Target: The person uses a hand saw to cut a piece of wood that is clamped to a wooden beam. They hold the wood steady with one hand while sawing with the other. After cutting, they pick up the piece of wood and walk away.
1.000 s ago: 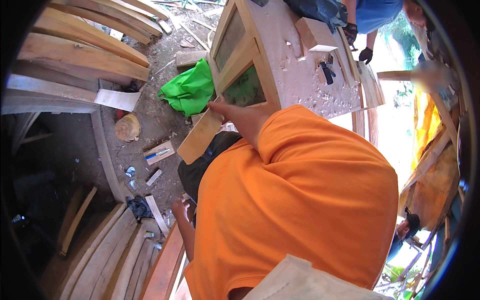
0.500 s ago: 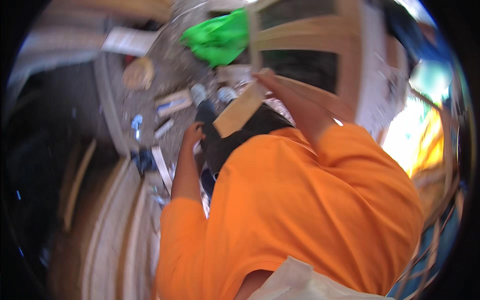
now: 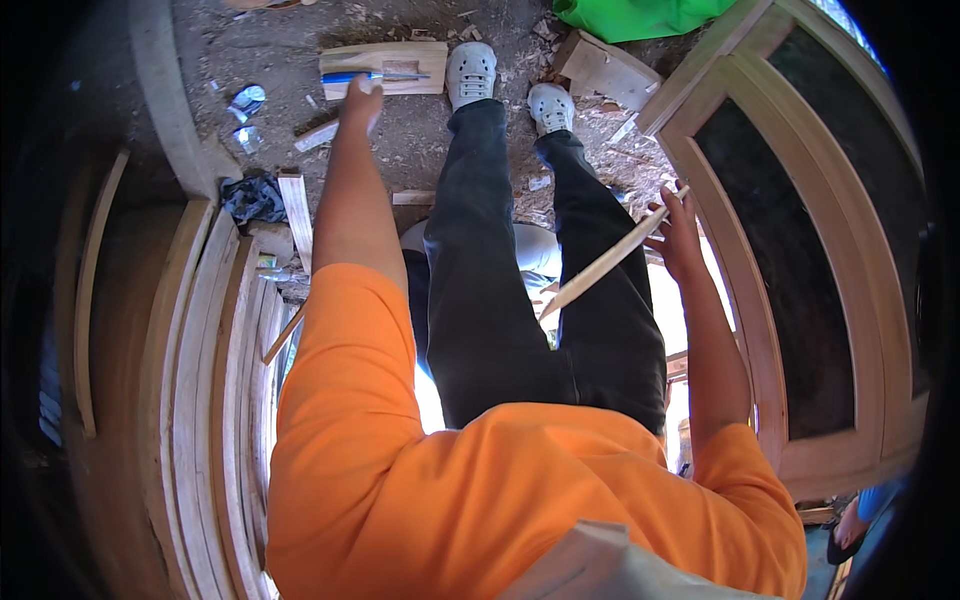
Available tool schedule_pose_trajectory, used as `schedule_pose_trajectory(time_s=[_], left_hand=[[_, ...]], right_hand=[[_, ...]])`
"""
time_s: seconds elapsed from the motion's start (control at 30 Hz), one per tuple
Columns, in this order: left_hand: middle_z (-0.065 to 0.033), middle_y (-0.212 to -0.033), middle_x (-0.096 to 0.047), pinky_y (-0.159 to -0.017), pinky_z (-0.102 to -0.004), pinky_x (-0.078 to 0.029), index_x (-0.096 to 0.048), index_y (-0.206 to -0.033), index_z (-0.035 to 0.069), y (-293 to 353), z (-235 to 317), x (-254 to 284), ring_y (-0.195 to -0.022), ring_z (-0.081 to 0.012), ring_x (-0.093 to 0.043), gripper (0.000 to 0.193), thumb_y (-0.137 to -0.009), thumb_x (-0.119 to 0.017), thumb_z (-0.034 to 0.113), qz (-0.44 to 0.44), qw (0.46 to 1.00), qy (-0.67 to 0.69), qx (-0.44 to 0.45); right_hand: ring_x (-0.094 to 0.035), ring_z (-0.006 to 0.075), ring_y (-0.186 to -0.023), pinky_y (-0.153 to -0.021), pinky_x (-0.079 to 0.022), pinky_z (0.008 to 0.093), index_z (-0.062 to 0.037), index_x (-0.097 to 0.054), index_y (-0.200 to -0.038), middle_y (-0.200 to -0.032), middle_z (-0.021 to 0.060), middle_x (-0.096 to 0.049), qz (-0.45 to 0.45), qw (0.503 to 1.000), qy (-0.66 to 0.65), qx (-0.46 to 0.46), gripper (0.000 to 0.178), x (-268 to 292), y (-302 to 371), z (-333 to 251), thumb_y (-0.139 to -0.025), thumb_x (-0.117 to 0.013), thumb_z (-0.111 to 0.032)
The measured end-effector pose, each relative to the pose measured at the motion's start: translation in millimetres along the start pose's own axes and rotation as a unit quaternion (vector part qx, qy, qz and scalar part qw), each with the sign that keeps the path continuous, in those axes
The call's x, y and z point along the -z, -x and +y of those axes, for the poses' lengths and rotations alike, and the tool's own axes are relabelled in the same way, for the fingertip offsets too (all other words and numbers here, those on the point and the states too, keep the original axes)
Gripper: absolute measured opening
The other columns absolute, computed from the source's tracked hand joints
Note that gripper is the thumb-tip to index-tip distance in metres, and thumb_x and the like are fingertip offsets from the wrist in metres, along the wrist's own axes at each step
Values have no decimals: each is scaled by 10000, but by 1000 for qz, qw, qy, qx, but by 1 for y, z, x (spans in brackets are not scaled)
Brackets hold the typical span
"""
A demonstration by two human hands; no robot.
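Observation:
My left hand (image 3: pixel 362 98) is stretched far forward to the ground, its fingers closed around the handle of a blue-handled screwdriver (image 3: pixel 405 76). The screwdriver lies across a pale wooden block (image 3: pixel 423 56) in front of my feet. Part of the grip is hidden behind the hand itself. At my right side, my right hand (image 3: pixel 677 232) holds one end of a thin, flat wooden piece (image 3: pixel 605 262). Seen nearly edge-on, the piece slants down toward my thighs.
To the right leans a wooden panelled frame (image 3: pixel 780 340) with dark panels. Long boards (image 3: pixel 195 370) stand at the left. Beyond my shoes (image 3: pixel 471 75) lie a wood chunk (image 3: pixel 608 70) and a green bag (image 3: pixel 640 15). A black plastic bag (image 3: pixel 253 198) and offcuts litter the dirt ground.
My left hand has reached forward onto the screwdriver. My right hand has moved right, beside the panelled frame, and the wooden piece has turned from broad face to edge. The view has swung.

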State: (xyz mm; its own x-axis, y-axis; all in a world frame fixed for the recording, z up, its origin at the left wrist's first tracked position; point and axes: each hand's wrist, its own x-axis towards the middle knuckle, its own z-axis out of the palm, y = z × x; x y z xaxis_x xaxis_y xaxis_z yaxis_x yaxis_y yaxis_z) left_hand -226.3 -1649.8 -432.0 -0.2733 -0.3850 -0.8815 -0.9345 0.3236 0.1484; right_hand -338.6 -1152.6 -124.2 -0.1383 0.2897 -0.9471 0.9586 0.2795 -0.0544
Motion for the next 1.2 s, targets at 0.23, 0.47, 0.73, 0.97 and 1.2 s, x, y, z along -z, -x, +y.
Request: schedule_pose_trajectory(time_s=[0.23,0.47,0.73,0.97,1.2], left_hand=[[-127,-1273,-609,-894,-506,-570,-533,-1401,188,-95,8,-38,-1121,-299,-620,548,-901,-686,354,-18,980,106,169],[-193,-1002,-719,-855,-442,-544,-682,-979,119,-89,30,-39,-958,-353,-693,270,-732,-781,165,256,966,41,14],[-188,-934,-614,-805,-500,-495,-632,-946,87,80,153,108,-914,-409,-612,202,-784,-717,175,264,929,-65,-250],[-143,-902,-706,-815,-404,-528,-643,-914,61,283,165,224,-893,-296,-695,96,-898,-661,155,27,958,-113,-261],[-100,-883,-697,-707,-378,-535,-729,-980,96,309,102,245,-763,-210,-667,135,-852,-692,116,-98,969,-89,-206]], right_hand=[[-610,248,-1058,-824,-592,497,-216,-182,-1604,-1185,136,-568,29,997,-67,-33,792,-17,-38,-16,-979,-599,-466],[-623,229,-984,-812,-592,513,-226,-198,-1593,-1126,105,-556,12,989,-143,-22,786,-16,-52,-52,-970,-601,-483],[-558,307,-1109,-784,-530,500,-236,-207,-1582,-1287,167,-485,-5,983,-186,12,852,8,17,-79,-915,-646,-533],[-380,519,-1380,-927,-504,638,-259,-100,-1632,-1610,227,-251,-125,958,-247,80,1066,49,117,-162,-830,-739,-549],[-542,448,-1267,-863,-553,623,-272,-204,-1602,-1497,224,-442,-23,957,-238,166,997,86,171,-265,-812,-755,-531]])
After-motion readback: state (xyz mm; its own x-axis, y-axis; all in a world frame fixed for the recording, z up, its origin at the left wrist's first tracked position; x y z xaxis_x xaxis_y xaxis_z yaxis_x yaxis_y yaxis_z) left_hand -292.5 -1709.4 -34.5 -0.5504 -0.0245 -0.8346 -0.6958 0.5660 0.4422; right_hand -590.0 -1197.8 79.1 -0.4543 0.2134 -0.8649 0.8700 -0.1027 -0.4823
